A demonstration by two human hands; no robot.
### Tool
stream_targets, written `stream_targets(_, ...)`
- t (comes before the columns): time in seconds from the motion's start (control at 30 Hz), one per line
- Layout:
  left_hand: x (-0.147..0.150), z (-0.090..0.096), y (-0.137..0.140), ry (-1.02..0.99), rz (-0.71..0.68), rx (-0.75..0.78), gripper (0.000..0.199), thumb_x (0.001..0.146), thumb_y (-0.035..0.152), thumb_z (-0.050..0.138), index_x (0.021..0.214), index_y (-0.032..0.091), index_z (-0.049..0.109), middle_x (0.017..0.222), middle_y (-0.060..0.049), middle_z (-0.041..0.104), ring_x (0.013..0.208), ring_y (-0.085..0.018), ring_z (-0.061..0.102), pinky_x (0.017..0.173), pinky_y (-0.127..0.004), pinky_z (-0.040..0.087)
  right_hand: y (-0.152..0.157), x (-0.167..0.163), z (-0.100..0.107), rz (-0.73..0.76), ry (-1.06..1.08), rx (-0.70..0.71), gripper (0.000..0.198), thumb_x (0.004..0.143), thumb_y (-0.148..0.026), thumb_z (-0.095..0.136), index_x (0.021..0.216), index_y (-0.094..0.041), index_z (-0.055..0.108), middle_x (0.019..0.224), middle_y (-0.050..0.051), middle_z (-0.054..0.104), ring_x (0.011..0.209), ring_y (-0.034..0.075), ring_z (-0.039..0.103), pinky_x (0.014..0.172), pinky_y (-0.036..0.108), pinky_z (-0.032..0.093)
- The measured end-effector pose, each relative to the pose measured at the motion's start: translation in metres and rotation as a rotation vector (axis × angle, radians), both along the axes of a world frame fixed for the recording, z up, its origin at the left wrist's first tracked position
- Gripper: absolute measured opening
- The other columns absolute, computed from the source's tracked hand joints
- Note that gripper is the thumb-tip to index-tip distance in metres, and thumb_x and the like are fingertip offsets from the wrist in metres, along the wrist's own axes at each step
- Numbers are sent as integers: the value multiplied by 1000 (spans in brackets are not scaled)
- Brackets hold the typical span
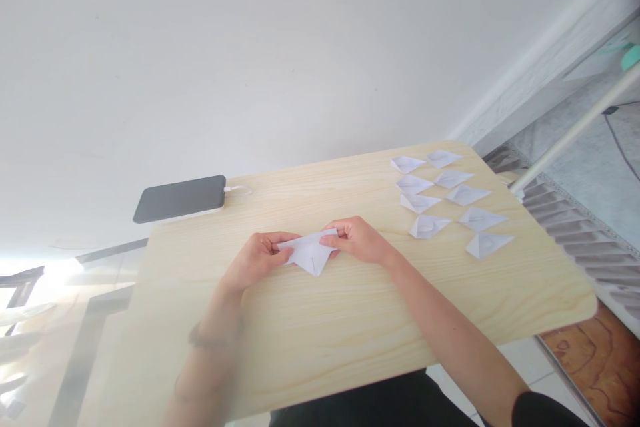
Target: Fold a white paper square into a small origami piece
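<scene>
A folded piece of white paper point(311, 255) is held just above the middle of the table, its pointed flap facing me. My left hand point(260, 257) pinches its left corner between thumb and fingers. On the opposite corner, my right hand point(357, 238) grips the paper with the thumb on top and the fingers behind. Several folded white paper boats point(419, 203) lie in two rough columns to the right of my hands.
The light wooden table point(320, 347) stands against a white wall point(280, 60). A dark power bank or phone point(183, 199) with a white cable point(240, 189) sits at the back left edge. Beyond the right edge runs a white pole point(575, 130).
</scene>
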State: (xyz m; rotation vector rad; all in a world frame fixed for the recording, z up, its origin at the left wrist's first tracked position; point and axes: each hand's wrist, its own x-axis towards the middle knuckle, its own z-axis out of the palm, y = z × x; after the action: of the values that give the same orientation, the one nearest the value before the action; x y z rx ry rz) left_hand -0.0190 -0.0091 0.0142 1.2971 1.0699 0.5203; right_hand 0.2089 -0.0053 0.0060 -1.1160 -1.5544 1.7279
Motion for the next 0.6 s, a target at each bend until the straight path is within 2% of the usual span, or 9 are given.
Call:
stream_targets(0.13, -8, 2, 4, -95, -90, -67, 39, 74, 31, 61, 109, 13, 60, 98, -11, 67, 86, -22, 63, 79, -34, 48, 2, 4, -2, 46, -16, -8, 24, 76, -39, 59, 82, -16, 64, 75, 1, 66, 69, 17, 65, 64, 28, 53)
stream_targets(0.23, -12, 1, 6, -134, -88, -59, 37, 75, 28, 61, 109, 14, 58, 96, -11, 67, 86, -20, 62, 78, -31, 47, 2, 5, -3, 30, 21, -31, 24, 75, -39, 59, 83, -16, 63, 77, 2, 66, 71, 18, 65, 65, 29, 54)
stream_targets(0.4, -4, -2, 3, -122, 21, 50, 34, 74, 29, 61, 104, 14, 57, 88, -8, 66, 80, -18, 61, 72, -28, 46, -2, -4, -6, -101, -5, 52, 22, 75, -37, 59, 78, -16, 63, 73, 2, 65, 72, 18, 64, 63, 28, 54)
stream_targets(0.5, 6, -4, 0, 10, 123, 107, 39, 71, 33, 65, 105, 16, 56, 81, -5, 65, 71, -15, 59, 62, -24, 46, -6, -10, -10, -190, -116, 160, 21, 75, -37, 59, 78, -17, 62, 71, 1, 65, 68, 17, 63, 61, 27, 52)
stream_targets(0.6, 10, -6, -1, 105, 177, 108, 43, 69, 36, 65, 106, 16, 57, 77, -4, 66, 66, -16, 60, 57, -24, 45, -8, -11, -12, -190, -162, 218, 21, 76, -37, 57, 81, -17, 64, 72, 2, 65, 68, 17, 63, 61, 26, 51)
